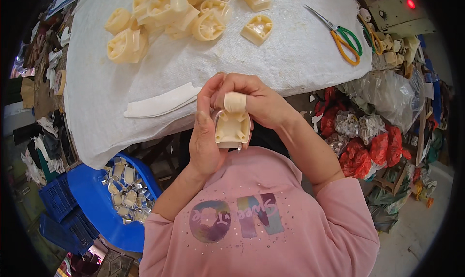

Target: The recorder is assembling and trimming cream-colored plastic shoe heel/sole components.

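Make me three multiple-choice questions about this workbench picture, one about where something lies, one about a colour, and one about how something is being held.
1. Where do the scissors lie?
A. in the blue tub
B. on the white cloth, at the right
C. on the floor

2. What colour is the tub holding metal pieces?
A. blue
B. red
C. white

3. How is the cream plastic part held?
A. resting loose on the cloth
B. in the left hand alone
C. between both hands

Answers: 1 B, their orange and green handles rest on the table cloth. 2 A, its rim is plainly blue. 3 C, the left hand and right hand both grip it.
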The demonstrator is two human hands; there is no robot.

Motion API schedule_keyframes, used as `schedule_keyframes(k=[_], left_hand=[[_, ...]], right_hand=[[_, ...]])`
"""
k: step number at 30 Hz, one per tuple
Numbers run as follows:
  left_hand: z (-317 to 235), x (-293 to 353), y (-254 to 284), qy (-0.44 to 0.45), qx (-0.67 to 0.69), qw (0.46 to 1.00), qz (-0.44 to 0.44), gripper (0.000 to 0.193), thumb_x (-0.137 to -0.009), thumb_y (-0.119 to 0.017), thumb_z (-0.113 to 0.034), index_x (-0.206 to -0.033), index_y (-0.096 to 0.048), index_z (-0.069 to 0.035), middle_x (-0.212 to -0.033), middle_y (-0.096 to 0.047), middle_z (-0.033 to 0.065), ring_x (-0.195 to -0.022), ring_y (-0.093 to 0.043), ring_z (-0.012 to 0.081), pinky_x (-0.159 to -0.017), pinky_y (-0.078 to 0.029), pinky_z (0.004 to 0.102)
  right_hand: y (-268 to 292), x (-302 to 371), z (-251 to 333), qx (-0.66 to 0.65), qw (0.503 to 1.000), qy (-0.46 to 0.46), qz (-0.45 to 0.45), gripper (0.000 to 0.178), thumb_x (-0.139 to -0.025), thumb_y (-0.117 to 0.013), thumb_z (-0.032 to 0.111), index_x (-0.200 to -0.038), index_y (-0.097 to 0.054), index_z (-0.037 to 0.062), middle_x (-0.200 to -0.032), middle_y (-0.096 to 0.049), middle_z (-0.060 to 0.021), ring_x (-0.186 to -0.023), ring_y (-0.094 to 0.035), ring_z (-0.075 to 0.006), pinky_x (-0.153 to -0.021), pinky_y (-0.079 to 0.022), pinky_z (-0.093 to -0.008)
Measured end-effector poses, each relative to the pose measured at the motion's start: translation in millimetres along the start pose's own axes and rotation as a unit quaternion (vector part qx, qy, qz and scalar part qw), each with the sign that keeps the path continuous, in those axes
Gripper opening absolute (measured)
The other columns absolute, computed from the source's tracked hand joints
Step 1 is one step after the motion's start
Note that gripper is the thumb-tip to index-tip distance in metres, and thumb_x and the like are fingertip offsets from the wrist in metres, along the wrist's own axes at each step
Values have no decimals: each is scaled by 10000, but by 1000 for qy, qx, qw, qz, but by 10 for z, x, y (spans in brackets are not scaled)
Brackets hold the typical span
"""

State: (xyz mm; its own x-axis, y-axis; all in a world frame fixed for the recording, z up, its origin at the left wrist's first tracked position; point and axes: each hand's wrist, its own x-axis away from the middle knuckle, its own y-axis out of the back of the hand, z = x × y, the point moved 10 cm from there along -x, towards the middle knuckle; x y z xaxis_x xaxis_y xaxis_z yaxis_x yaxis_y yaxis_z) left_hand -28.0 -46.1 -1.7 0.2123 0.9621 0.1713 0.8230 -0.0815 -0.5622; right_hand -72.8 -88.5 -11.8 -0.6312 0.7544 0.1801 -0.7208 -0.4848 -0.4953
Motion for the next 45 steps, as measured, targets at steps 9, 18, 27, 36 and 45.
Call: schedule_keyframes(k=[9, 18, 27, 36, 45], left_hand=[[-94, 39, 104, -30, -9, 998, -45, 557, -962, -394, -354, -1418, -236, -75, -1113, -521, 122, -1010, -551, 187, -841, -487, 315], [-193, 39, 288, -118, 53, 983, -132, 428, -971, -353, -346, -1305, -377, -80, -1081, -532, 98, -1019, -544, 187, -903, -452, 352], [-190, -6, 262, -113, 132, 980, -97, 255, -953, -434, -326, -1058, -473, -97, -1010, -511, 33, -971, -513, 144, -870, -432, 314], [-16, 5, 325, -88, 113, 985, -97, 366, -947, -443, -407, -1156, -433, -107, -1041, -510, 29, -984, -519, 157, -840, -454, 333], [-155, -37, 160, -44, 224, 971, 67, 756, -900, -271, -665, -1421, -237, -119, -1153, -506, 140, -1067, -527, 270, -904, -437, 417]], right_hand=[[-120, 199, 48, 229, 965, 124, -27, 311, -972, -403, 227, -1209, -503, 53, -1093, -497, -96, -986, -505, -167, -865, -401, -265], [-277, 317, 183, 253, 919, 289, -87, 407, -971, -385, 245, -1334, -397, 60, -1286, -420, -155, -1192, -415, -302, -1002, -325, -386], [-310, 287, 139, 217, 936, 275, -23, 397, -970, -401, 219, -1339, -413, 72, -1311, -386, -140, -1238, -374, -271, -1035, -304, -369], [-189, 348, 204, 223, 910, 341, -83, 321, -941, -432, 113, -1256, -491, 102, -1164, -446, -91, -1006, -475, -178, -852, -418, -302], [85, 319, 367, 250, 933, 214, -143, 401, -917, -545, 270, -1259, -509, 64, -997, -509, -46, -776, -478, -115, -669, -431, -238]])
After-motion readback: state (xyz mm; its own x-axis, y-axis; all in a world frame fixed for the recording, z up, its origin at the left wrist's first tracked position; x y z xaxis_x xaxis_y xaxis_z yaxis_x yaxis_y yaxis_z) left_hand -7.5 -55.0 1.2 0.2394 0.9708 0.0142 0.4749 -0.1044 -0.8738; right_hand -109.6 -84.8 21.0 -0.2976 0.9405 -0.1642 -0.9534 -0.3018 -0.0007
